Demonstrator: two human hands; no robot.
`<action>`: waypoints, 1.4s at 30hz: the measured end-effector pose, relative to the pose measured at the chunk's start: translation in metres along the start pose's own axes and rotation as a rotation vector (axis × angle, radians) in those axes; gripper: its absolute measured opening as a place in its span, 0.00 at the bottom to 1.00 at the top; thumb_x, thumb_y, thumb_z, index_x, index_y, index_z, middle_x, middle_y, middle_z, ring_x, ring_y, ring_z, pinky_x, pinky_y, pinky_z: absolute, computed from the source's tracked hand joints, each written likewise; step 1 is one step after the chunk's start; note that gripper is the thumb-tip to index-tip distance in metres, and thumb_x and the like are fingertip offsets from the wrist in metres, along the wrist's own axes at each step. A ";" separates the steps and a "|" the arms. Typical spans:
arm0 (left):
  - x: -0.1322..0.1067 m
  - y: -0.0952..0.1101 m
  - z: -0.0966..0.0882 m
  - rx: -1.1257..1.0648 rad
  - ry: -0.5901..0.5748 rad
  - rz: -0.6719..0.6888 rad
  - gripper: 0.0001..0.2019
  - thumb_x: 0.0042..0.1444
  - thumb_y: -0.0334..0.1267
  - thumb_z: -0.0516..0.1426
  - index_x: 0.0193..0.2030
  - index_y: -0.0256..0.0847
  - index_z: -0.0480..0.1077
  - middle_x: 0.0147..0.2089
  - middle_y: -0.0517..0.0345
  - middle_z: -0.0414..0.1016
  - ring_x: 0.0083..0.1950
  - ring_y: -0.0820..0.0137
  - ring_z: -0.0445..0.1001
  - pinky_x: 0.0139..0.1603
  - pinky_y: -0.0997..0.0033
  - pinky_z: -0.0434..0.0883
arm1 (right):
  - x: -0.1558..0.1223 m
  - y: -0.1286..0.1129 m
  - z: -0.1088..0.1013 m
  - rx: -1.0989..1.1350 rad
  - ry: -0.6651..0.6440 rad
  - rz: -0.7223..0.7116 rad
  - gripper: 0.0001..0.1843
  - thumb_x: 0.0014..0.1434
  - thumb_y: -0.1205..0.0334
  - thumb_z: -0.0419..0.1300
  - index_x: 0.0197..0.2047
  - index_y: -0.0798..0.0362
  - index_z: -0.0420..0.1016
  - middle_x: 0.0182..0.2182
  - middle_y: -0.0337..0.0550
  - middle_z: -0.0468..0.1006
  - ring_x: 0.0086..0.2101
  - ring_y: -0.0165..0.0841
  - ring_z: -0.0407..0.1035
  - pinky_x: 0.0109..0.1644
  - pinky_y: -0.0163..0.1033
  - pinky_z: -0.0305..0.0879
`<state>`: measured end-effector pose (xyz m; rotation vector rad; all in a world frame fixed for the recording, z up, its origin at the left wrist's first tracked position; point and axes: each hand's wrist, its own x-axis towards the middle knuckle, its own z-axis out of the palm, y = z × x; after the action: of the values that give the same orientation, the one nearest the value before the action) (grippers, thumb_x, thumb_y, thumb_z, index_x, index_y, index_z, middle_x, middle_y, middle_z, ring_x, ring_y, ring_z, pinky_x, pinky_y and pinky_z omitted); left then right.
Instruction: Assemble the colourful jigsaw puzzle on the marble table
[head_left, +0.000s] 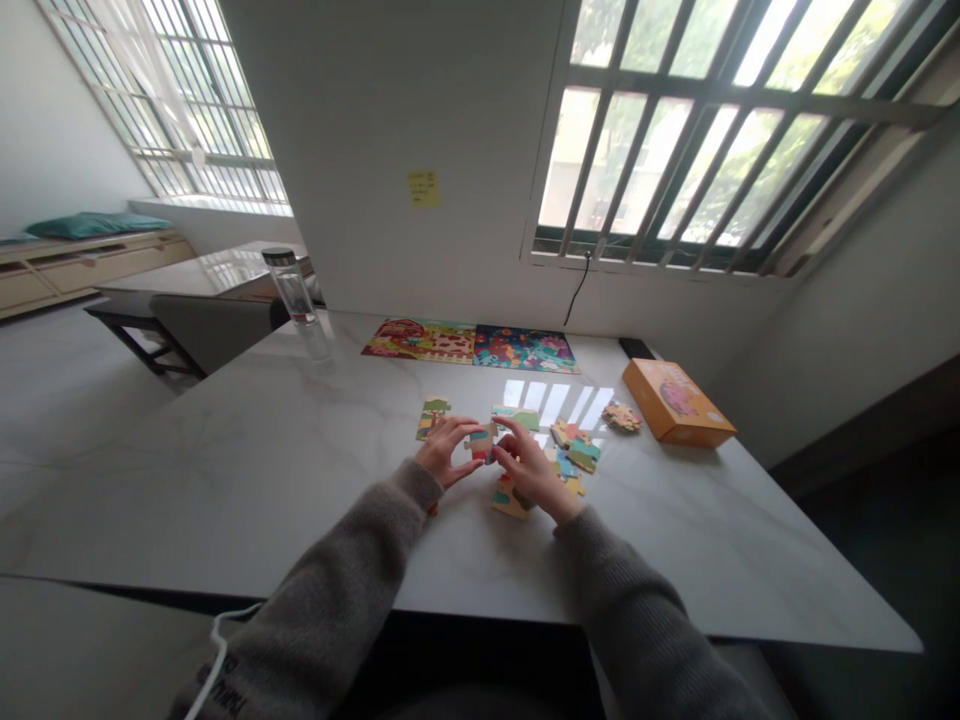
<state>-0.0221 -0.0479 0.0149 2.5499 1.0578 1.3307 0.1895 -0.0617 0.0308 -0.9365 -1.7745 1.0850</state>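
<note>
1. Daylight enters through the barred window [705, 145] beyond the surface's far edge [345, 313], bleaching its panes.
2. Another window [206, 100] beyond the far left corner is also overexposed.
3. The wall [405, 90] between them is dim and grey.
4. Striped glare lies near the far edge, right of middle.
5. Below the near edge, shadow deepens to black.
6. Wide-angle distortion slants the sides; puzzle pieces [583, 455] look soft.

Yellow note [424, 189] on wall [480, 130] (writing too small); clear bottle [291, 288], barred window [694, 92].
</note>
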 end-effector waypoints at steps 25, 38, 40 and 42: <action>-0.010 -0.021 -0.003 0.172 -0.195 -0.277 0.30 0.50 0.39 0.68 0.61 0.44 0.70 0.54 0.49 0.78 0.57 0.52 0.72 0.63 0.49 0.66 | -0.018 0.009 -0.060 -0.575 0.238 -0.145 0.14 0.65 0.63 0.52 0.49 0.51 0.77 0.36 0.46 0.79 0.42 0.41 0.72 0.50 0.47 0.66; -0.017 -0.057 -0.018 0.328 -0.053 -0.477 0.17 0.57 0.36 0.57 0.53 0.44 0.75 0.55 0.51 0.75 0.55 0.58 0.70 0.61 0.55 0.68 | -0.016 0.014 -0.054 -0.589 0.218 -0.146 0.14 0.66 0.62 0.52 0.47 0.51 0.78 0.36 0.45 0.80 0.40 0.40 0.72 0.49 0.46 0.67; -0.021 -0.064 -0.019 0.338 -0.045 -0.471 0.17 0.56 0.37 0.58 0.52 0.44 0.75 0.54 0.51 0.76 0.54 0.58 0.71 0.58 0.56 0.70 | -0.016 0.014 -0.054 -0.590 0.212 -0.144 0.14 0.66 0.62 0.52 0.47 0.51 0.78 0.37 0.46 0.81 0.40 0.40 0.72 0.49 0.46 0.67; -0.022 -0.066 -0.018 0.324 -0.057 -0.456 0.17 0.55 0.37 0.58 0.52 0.44 0.76 0.54 0.50 0.77 0.54 0.57 0.71 0.57 0.55 0.71 | -0.016 0.014 -0.054 -0.588 0.205 -0.144 0.14 0.66 0.63 0.52 0.47 0.51 0.78 0.37 0.45 0.81 0.40 0.40 0.72 0.49 0.46 0.67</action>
<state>-0.0798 -0.0157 -0.0131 2.3069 1.8291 1.0285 0.2470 -0.0544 0.0286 -1.1903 -1.9836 0.3528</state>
